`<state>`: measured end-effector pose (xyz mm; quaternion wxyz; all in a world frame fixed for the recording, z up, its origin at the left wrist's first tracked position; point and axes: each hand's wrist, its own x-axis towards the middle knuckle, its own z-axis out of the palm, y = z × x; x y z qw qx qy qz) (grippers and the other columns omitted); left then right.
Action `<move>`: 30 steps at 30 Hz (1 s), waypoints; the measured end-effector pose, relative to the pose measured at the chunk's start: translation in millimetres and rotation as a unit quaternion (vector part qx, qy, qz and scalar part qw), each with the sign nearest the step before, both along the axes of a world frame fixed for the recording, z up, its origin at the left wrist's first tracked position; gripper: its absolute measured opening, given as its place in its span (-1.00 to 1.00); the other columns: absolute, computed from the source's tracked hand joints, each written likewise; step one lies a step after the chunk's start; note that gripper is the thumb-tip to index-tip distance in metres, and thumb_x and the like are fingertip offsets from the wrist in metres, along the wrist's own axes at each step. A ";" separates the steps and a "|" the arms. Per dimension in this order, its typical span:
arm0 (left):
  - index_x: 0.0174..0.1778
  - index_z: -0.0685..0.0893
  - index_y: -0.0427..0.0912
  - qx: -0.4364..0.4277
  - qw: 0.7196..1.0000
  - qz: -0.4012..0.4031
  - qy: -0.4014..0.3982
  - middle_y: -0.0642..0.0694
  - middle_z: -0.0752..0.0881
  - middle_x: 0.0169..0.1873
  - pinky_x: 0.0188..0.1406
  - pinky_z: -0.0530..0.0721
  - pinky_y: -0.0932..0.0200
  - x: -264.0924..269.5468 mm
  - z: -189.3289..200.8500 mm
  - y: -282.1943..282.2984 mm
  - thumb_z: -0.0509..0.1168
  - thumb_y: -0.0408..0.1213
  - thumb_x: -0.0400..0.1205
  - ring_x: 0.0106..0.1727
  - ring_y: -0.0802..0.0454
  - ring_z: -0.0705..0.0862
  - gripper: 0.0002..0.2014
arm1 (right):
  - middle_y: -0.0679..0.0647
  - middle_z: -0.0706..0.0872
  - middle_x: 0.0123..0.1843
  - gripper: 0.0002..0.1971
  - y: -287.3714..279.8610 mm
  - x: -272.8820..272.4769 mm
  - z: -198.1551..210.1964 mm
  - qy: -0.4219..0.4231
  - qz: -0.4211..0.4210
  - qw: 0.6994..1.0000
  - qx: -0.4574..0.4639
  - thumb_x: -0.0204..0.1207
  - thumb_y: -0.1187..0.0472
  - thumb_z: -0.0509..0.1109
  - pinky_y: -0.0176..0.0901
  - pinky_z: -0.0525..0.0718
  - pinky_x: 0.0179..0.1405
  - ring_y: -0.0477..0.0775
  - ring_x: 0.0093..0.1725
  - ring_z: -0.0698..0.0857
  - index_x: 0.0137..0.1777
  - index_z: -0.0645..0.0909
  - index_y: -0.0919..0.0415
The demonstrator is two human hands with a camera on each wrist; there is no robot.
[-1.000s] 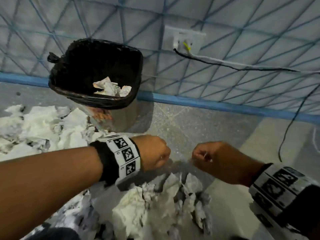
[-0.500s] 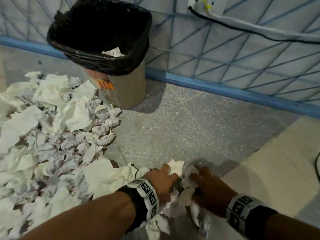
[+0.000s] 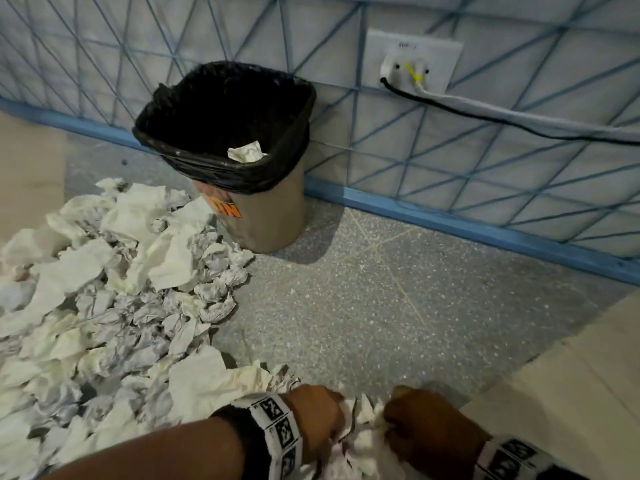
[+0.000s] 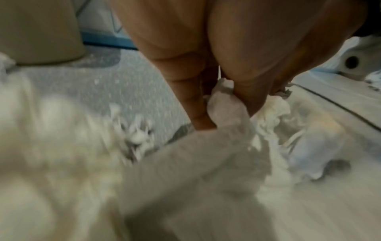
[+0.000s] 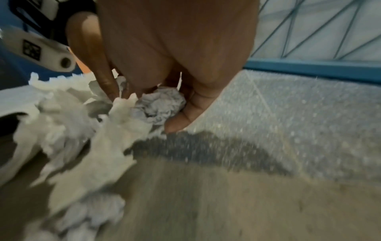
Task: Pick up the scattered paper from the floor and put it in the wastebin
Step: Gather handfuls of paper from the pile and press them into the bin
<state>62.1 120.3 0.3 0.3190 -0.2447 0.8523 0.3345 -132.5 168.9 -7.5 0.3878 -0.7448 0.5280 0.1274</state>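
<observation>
Room: we see a grey speckled floor [image 3: 363, 306] meeting a pale wall [image 3: 485, 168] crossed with blue lines, a blue skirting strip along its foot; a paler floor panel fills the lower right of the head view.
Wastebin: the wastebin [image 3: 270, 216] stands upright against the wall in the upper middle of the frame, lined with a black bag [image 3: 221, 133]; one crumpled white piece lies inside near the front rim.
Scattered paper: the scattered paper [image 3: 114, 306] lies in a broad heap on the floor across the left half of the frame, its upper edge touching the bin's base, its lower edge running to the hands.
Left hand: we find the left hand [image 3: 318, 420] at the bottom centre, forearm coming in from the lower left, palm down; in the left wrist view its fingers [image 4: 185, 91] and thumb pinch a white wad, so its grip is closed on paper.
Right hand: the right hand [image 3: 426, 434] sits just beside it, knuckles up; in the right wrist view its fingers curl round a grey crumpled ball [image 5: 160, 106], gripping it.
Wall socket: a white socket plate [image 3: 414, 62] in the upper right, with a black cable running right.
</observation>
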 end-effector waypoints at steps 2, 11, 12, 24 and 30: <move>0.11 0.71 -0.29 -0.004 0.999 -0.021 0.028 -0.30 0.65 0.18 0.13 0.61 -0.06 2.5 30.6 -17.9 0.28 -0.28 0.57 0.17 -0.32 0.62 -0.74 | 0.03 0.60 0.05 -0.47 -5.4 -5.2 26.1 -0.044 -0.017 0.999 -0.014 0.33 -0.25 0.04 -0.32 0.37 -0.11 0.02 0.04 0.64 -0.06 0.62 0.14; -0.22 0.73 0.04 -0.242 0.938 0.148 0.197 0.05 0.75 -0.34 -0.24 0.71 0.14 81.9 221.1 -146.5 0.43 -0.08 0.48 -0.30 0.20 0.69 -0.93 | -0.08 0.64 -0.33 -0.71 -104.7 14.4 190.3 -0.099 -0.128 0.954 -0.251 0.33 -0.21 0.33 -0.31 0.51 -0.35 -0.12 -0.36 0.62 -0.39 0.59 -0.01; -0.22 0.73 0.06 -0.298 0.913 0.179 0.213 0.08 0.74 -0.37 -0.25 0.72 0.12 92.1 240.9 -164.9 0.43 -0.07 0.48 -0.30 0.19 0.69 -0.93 | -0.01 0.65 -0.38 -0.70 -126.4 25.2 205.3 -0.094 -0.144 0.937 -0.303 0.35 -0.15 0.36 -0.27 0.49 -0.37 -0.08 -0.40 0.61 -0.38 0.60 0.08; 0.20 0.63 -0.12 -0.450 0.757 0.398 0.256 -0.23 0.57 0.24 0.21 0.47 0.04 140.5 193.1 -268.4 0.32 -0.04 0.58 0.26 -0.22 0.56 -0.66 | 0.21 0.55 0.32 -0.46 -278.3 163.5 202.9 0.042 -0.115 0.913 -0.390 0.48 -0.11 0.40 -0.02 0.51 0.20 0.27 0.32 0.54 0.42 0.47 0.05; 0.16 0.67 -0.16 -0.490 0.743 0.321 0.325 -0.22 0.65 0.12 0.14 0.51 0.00 153.0 185.7 -235.0 0.24 -0.11 0.64 0.18 -0.22 0.60 -0.73 | 0.12 0.68 0.14 -0.66 -232.2 121.0 190.9 -0.091 -0.163 0.875 -0.447 0.50 0.08 0.41 -0.18 0.52 0.14 0.08 0.10 0.66 0.26 0.62 0.12</move>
